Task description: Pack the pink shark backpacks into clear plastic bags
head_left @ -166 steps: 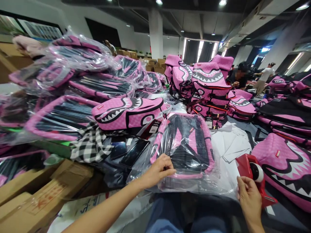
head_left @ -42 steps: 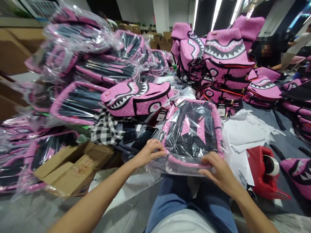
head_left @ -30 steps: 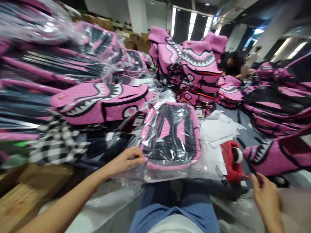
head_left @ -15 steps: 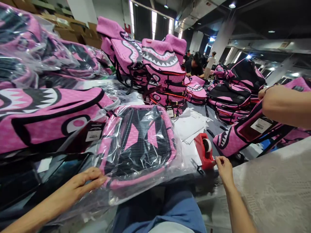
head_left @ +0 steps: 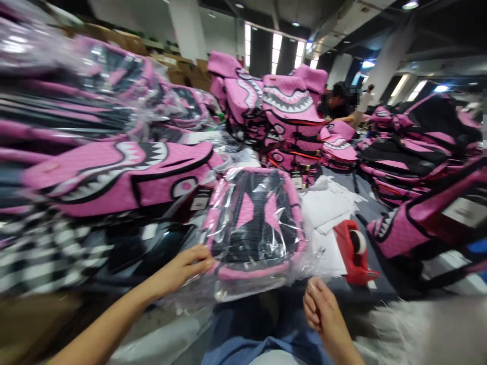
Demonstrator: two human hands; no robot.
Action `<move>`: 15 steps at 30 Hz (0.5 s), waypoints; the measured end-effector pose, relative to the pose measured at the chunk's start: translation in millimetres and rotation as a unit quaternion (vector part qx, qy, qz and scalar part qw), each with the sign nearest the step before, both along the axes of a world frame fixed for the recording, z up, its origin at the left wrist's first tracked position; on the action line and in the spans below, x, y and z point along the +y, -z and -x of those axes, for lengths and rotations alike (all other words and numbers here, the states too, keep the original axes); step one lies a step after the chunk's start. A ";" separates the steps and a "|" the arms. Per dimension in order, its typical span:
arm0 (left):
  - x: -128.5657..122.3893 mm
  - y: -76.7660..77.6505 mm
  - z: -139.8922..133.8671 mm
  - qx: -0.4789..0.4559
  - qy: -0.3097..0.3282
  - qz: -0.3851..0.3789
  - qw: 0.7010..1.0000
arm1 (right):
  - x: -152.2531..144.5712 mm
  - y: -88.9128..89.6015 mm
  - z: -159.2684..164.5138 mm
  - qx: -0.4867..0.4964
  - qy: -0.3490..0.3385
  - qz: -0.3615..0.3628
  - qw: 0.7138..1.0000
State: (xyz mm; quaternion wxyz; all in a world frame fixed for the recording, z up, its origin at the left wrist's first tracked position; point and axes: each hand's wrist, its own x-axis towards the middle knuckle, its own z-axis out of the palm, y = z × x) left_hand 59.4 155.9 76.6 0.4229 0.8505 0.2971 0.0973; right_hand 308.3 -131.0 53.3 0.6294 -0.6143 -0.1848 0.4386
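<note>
A pink and black backpack [head_left: 258, 223] lies back panel up before me, inside a clear plastic bag [head_left: 243, 289]. At its near left corner, my left hand [head_left: 194, 261] pinches the plastic against the bag's edge. My right hand [head_left: 319, 301] hovers off the near right corner, fingers curled closed; whatever may be in them is too small to make out. To the right of the backpack stands a red tape dispenser [head_left: 350, 253] with a white roll, apart from my right hand.
White paper sheets [head_left: 329, 203] lie behind the dispenser. A shark-mouth backpack [head_left: 125, 177] rests at the left, with bagged backpacks piled beyond. Stacked pink backpacks [head_left: 292, 116] rise at the back. A tilted backpack [head_left: 414, 223] is at the right. A person [head_left: 338, 101] works far back.
My right hand has left the tape dispenser and moved left toward the bagged backpack. My left hand stays at the corner. The view has turned left, and the arm at the right is gone.
</note>
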 end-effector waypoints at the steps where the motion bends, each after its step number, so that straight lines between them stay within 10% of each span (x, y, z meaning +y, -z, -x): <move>1: -0.1 -1.2 -0.5 -0.002 0.018 0.019 1.000 | 8.9 -18.3 5.0 -0.054 -0.070 -0.020 0.996; 4: 2.3 -3.1 -2.1 -0.015 0.038 0.059 0.997 | 48.2 -74.4 4.6 -0.282 -0.248 -0.071 0.924; 7: 5.4 1.4 -2.7 -0.023 0.022 0.075 0.997 | 105.2 -111.8 9.9 -0.453 -0.448 -0.107 0.763; 12: 4.6 10.8 -3.0 -0.030 0.004 0.080 0.996 | 195.5 -110.4 45.8 -0.669 -0.545 -0.068 0.501; 15: 3.6 11.2 -1.8 -0.031 0.006 0.078 0.996 | 230.2 -100.4 48.0 -0.698 -0.547 0.051 0.459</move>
